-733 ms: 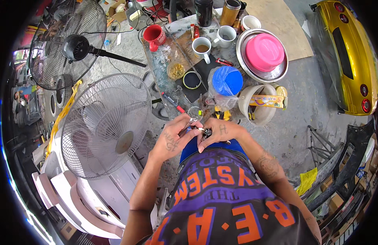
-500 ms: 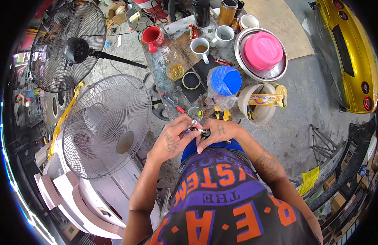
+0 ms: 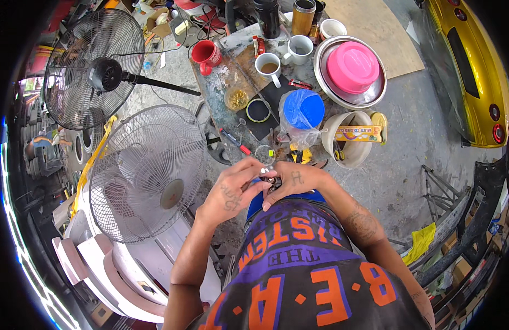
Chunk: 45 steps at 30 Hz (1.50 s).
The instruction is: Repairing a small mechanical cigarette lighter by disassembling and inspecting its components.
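Observation:
Close in front of my body, both hands meet over a small dark object (image 3: 272,182) with shiny bits, too small to name. My left hand (image 3: 233,190) is closed, its thumb and fingers pinched at the object's left side around something silvery. From the other side my right hand (image 3: 294,180) curls around the dark object, thumb pointing down. The fingers cover most of it. Just beyond the hands, on the table, are a clear round ring-like item (image 3: 265,154) with a yellow-green piece, a red-and-dark marker (image 3: 235,141) and a yellow-and-black item (image 3: 301,154).
A blue-lidded tub (image 3: 304,109), mugs (image 3: 268,67) and a pink bowl (image 3: 352,67) in a metal basin stand on the far side. A white bucket (image 3: 342,151) holds scissors and a box. Two fans (image 3: 147,173) are at left, a gold car part (image 3: 463,66) at right.
Both hands stay together at the same spot, with the left fingers shifting slightly around the small object. A pale bit seen between them earlier no longer shows. The view has tilted a little.

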### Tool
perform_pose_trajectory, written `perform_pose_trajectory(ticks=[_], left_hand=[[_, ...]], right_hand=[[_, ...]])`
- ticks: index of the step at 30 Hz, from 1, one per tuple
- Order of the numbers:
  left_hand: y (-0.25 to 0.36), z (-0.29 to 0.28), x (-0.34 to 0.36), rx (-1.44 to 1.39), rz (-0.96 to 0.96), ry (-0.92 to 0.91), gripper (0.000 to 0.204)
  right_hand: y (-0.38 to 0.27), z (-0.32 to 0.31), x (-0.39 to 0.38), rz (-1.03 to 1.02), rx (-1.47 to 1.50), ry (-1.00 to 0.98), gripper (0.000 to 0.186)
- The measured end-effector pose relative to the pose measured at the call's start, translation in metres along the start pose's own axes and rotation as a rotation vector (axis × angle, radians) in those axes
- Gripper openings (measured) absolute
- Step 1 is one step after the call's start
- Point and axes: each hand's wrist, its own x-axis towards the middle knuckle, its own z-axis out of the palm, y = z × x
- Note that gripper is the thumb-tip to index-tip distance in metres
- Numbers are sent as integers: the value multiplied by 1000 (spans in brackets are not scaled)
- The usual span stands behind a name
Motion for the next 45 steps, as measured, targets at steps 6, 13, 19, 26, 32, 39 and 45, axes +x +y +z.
perform_pose_trajectory(ticks=[6, 13, 19, 26, 32, 39, 45], left_hand=[[-3, 2, -11, -485, -493, 107, 17], [-177, 73, 48, 58, -271, 379, 20], [-220, 100, 78, 167, -194, 514, 20], [-85, 67, 10, -205, -308, 345, 21], [-24, 74, -33, -125, -385, 257, 22], [-16, 76, -40, -183, -364, 352, 18], [-1, 76, -42, -238, -374, 322, 20]], right_hand=[[1, -4, -5, -61, -14, 6, 29], [11, -6, -32, 32, 52, 109, 21], [17, 0, -39, 35, 53, 174, 20], [31, 7, -36, 114, 16, 271, 41], [25, 18, -20, 92, -37, 148, 50], [27, 22, -18, 50, -81, 69, 46], [39, 24, -21, -36, -68, 50, 44]])
